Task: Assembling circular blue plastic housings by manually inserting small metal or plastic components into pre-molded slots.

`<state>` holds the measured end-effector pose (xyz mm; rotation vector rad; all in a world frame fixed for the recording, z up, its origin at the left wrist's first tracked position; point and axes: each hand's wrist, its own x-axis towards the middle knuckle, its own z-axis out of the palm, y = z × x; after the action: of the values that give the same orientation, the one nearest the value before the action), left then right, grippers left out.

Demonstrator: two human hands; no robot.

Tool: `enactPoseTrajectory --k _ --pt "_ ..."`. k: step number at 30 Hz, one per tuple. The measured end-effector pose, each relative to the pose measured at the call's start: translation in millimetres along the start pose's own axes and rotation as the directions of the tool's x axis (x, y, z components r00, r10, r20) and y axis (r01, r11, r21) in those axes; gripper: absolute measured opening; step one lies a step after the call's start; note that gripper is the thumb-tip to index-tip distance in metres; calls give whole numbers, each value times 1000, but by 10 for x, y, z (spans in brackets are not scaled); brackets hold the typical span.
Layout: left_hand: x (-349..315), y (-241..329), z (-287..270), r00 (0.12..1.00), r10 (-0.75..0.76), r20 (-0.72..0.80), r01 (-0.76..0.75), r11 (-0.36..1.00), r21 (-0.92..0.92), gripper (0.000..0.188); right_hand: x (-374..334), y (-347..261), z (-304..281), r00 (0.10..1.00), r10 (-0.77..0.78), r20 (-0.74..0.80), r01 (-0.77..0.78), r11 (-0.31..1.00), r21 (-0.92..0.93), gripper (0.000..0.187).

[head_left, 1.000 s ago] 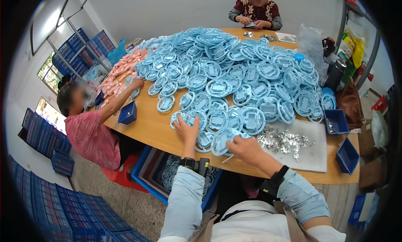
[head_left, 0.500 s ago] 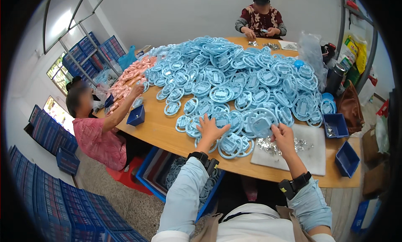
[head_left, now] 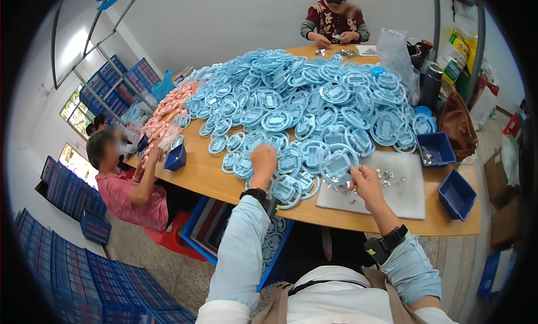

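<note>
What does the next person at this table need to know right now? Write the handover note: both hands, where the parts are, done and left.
Left hand: resting on the light blue round plastic parts at the near edge of the pile; whether its fingers grip one cannot be told.
Right hand: at a blue part by the white mat, beside the small metal pieces; grip unclear.
Parts: huge blue heap covers the wooden table; pink parts at the far left; blue bins on the right; more blue parts lie in the crate under the table.
Done: cannot tell from the pile.
Left: most of the heap.
</note>
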<state>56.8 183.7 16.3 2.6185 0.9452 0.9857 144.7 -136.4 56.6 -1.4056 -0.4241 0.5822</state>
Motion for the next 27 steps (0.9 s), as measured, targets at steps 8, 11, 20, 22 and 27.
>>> enactPoseTrajectory --k 8,11,20,22,27 --pt "-543 0 -930 852 -456 258 323 70 -944 28 446 31 196 983 109 147 -122 989 85 21" --pt "-1280 -11 -767 726 -474 498 470 -188 -863 27 648 -83 306 976 109 190 -123 991 61 21" --pt "-1568 132 -486 721 -349 599 555 -228 -800 33 -110 141 215 971 96 221 -102 995 19 18" --pt "-1547 165 -501 713 -383 588 555 -203 -806 32 -284 127 178 969 105 225 -112 994 18 18" --pt "-1541 58 -383 757 -287 588 502 -321 -803 30 -577 270 -3 974 128 186 -121 991 -52 15"
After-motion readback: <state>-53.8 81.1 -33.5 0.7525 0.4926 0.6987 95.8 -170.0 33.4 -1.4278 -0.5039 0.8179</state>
